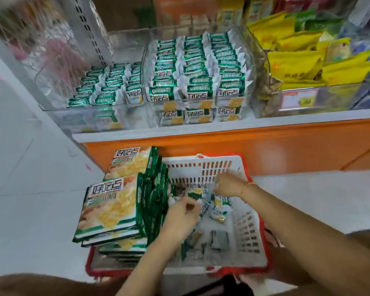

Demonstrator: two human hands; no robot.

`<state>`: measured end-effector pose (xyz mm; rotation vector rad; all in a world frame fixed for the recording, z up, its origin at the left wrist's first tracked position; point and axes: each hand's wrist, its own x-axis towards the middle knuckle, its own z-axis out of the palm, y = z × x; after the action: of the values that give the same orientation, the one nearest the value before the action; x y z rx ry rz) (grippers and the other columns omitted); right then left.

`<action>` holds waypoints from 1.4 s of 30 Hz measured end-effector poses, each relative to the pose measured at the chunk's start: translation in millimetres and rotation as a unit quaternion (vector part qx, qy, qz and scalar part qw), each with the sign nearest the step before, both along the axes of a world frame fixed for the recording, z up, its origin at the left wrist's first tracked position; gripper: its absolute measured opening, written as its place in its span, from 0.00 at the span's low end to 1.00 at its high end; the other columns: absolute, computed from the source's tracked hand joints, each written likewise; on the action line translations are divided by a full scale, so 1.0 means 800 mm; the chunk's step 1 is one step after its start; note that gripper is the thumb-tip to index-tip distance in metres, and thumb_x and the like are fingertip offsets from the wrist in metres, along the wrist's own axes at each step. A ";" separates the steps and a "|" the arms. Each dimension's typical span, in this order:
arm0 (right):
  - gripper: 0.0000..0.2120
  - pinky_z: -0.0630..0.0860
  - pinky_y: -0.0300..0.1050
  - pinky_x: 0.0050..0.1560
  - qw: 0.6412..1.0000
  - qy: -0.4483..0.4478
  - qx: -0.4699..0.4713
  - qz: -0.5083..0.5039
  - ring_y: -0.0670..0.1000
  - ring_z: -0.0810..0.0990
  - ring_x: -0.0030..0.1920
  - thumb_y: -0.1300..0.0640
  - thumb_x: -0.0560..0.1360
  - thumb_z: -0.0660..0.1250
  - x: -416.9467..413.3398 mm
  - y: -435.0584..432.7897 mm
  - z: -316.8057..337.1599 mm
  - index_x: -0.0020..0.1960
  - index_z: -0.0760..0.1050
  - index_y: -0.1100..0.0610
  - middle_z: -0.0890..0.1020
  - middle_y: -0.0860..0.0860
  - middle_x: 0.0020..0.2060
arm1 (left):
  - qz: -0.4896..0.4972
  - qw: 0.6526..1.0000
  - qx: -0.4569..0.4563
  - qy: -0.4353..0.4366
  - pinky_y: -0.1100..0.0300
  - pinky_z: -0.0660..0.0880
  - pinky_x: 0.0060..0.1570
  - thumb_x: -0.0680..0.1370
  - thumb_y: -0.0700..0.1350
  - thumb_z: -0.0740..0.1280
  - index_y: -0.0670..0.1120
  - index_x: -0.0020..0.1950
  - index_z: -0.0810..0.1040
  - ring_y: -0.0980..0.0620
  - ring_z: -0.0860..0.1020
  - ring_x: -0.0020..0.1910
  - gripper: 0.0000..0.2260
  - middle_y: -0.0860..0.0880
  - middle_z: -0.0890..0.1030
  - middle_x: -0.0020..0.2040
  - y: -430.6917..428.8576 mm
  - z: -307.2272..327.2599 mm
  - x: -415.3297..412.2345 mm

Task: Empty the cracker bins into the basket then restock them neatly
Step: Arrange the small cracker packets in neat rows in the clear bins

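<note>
In the six-o'clock basket [201, 167], left grip [183, 214] pinches a cracker packet [203, 207], right grip [226, 184] unreadable; restocking, likely: next, lift to twelve-o'clock bins [128, 45].

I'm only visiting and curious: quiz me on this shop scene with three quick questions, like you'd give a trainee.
1. True or false: the left hand and right hand are both in the basket.
2. Which holds more green packs: A, the left bin, or B, the middle bin?
3. Fill in: the right bin holds ____ packets.
Key: 1 true; 2 B; 3 yellow.
</note>
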<state>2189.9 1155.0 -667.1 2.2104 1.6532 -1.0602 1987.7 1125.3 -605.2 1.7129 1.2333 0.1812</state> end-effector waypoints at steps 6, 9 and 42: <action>0.15 0.62 0.39 0.28 0.993 -0.068 -0.076 0.052 0.49 0.69 0.31 0.69 0.79 0.55 0.004 -0.010 -0.057 0.63 0.71 0.67 0.65 0.51 0.31 | -0.133 0.975 -0.002 0.175 0.57 0.73 0.45 0.79 0.47 0.62 0.42 0.54 0.79 0.46 0.79 0.51 0.11 0.43 0.82 0.52 -0.027 -0.067 -0.030; 0.10 0.58 0.39 0.26 0.987 -0.101 -0.093 0.084 0.47 0.60 0.28 0.67 0.81 0.54 -0.003 0.012 -0.063 0.55 0.74 0.63 0.63 0.53 0.30 | -0.135 0.975 -0.058 0.165 0.59 0.71 0.38 0.77 0.50 0.67 0.43 0.50 0.80 0.51 0.78 0.43 0.10 0.47 0.81 0.46 -0.021 -0.072 -0.048; 0.35 0.74 0.53 0.60 0.980 0.052 -0.095 -0.166 0.61 0.75 0.62 0.50 0.77 0.68 -0.039 -0.045 -0.172 0.77 0.56 0.59 0.73 0.61 0.66 | -0.232 0.942 -0.210 0.119 0.62 0.75 0.48 0.71 0.36 0.74 0.44 0.50 0.82 0.54 0.79 0.48 0.09 0.48 0.82 0.48 -0.005 -0.060 -0.084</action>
<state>2158.3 1119.4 -804.9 2.3875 1.1810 -1.3721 1920.8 1121.6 -653.3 1.6181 0.9146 -0.5502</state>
